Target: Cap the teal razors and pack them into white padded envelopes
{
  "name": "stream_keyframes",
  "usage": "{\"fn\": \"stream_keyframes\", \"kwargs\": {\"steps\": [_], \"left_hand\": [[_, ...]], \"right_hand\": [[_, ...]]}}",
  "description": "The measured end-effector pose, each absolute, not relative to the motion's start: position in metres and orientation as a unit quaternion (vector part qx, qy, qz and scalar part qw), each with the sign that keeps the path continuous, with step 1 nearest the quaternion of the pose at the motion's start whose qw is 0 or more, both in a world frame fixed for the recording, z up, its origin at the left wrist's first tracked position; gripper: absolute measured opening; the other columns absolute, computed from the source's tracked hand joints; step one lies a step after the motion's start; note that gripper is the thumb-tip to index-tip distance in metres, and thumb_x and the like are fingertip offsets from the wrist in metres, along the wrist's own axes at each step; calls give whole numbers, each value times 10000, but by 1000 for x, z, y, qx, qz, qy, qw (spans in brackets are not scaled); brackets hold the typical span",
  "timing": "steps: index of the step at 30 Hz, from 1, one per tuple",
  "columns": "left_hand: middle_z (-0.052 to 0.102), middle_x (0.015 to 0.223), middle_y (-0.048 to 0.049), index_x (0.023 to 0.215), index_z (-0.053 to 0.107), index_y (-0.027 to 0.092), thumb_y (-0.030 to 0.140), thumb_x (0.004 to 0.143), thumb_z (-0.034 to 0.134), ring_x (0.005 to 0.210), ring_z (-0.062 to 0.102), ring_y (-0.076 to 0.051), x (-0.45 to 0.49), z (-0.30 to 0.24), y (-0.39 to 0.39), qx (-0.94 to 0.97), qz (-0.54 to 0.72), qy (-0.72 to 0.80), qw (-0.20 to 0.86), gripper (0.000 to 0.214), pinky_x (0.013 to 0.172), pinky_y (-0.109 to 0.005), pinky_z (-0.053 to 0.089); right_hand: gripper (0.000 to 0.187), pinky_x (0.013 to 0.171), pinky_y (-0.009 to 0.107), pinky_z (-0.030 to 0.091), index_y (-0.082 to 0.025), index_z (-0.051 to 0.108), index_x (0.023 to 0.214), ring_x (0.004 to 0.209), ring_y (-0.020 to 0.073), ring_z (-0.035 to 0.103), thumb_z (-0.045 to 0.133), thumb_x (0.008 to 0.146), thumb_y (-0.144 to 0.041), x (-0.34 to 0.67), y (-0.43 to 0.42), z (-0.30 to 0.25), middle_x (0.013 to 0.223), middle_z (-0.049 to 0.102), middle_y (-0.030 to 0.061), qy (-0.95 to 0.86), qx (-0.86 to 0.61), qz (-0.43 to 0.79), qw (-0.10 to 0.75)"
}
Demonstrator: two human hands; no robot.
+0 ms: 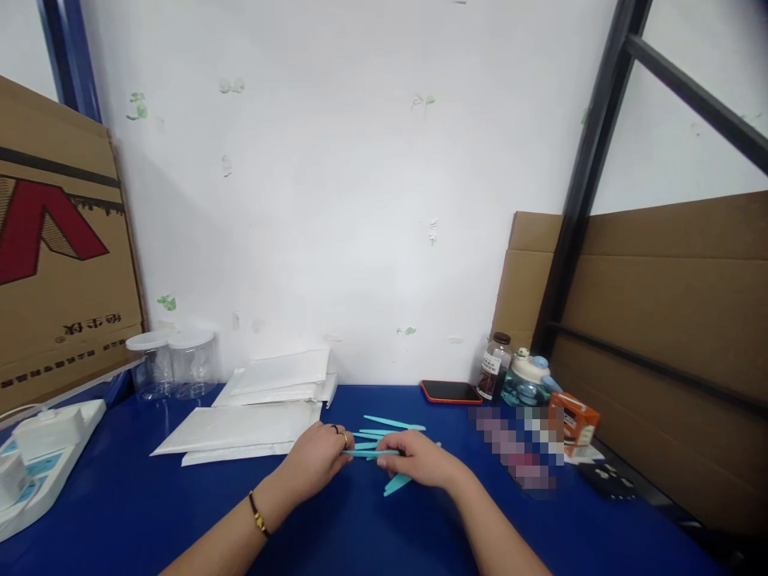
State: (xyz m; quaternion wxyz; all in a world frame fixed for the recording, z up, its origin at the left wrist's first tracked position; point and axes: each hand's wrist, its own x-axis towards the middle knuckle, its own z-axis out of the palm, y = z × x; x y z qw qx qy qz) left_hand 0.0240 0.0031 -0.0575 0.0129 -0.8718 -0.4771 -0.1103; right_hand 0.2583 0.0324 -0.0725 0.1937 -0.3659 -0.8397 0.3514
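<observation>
My left hand (319, 458), with a ring and a bracelet, pinches one end of a slim teal plastic stick (363, 454). The stick's other end is between the thumb and fingers of my right hand (423, 458), so it spans level from hand to hand, low over the blue table. Several similar thin, tapered teal sticks (393, 422) lie loosely fanned on the table just behind and around my fingers. One wider teal piece (397, 484) slants out below my right hand. My fingers partly cover the pile, and the exact kind of stick is too small to tell.
White padded envelopes (240, 428) are stacked at left, near two clear lidded jars (192, 368) and a power strip (54, 464). A phone (451, 392), a brown-capped bottle (494, 368), a blue bottle (526, 380) and an orange box (573, 422) stand or lie at right.
</observation>
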Motion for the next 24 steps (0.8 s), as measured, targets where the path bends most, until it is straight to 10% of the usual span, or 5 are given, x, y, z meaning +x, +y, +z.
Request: {"fn": "stream_keyframes", "kwargs": {"steps": [6,14,18,24], "left_hand": [[619,661,16,768,613,210,352,744,527,597,549,-128,23,-75,2,-823,-119,-491,-259,168,526,-211,368],[591,700,9,800,576,207,391,793,444,659,531,-148,23,-54,40,-796,-244,-532,-153,226,588,-238,351],[598,706,10,827,529,203,377,837,371,679,550,-150,26,-54,65,-749,-322,-555,-166,235,635,-248,378],[591,739,3,801,513,197,361,834,388,716,553,-153,33,-77,65,-748,-348,-539,-170,210,657,-256,392]], "right_hand": [[181,491,173,349,-188,677,762,506,94,485,529,791,-286,264,30,-72,569,598,-29,-865,-355,332,128],[440,922,314,385,-216,551,1210,1100,220,504,465,839,-436,285,56,-76,1204,568,82,-810,-469,203,288],[624,1084,424,163,-247,283,1398,1348,256,186,381,857,-543,282,66,-90,1452,294,60,-832,-487,191,182],[512,1088,442,153,-364,277,1380,1352,251,181,306,896,-528,247,36,-95,1466,259,-18,-913,-359,157,111]]}}
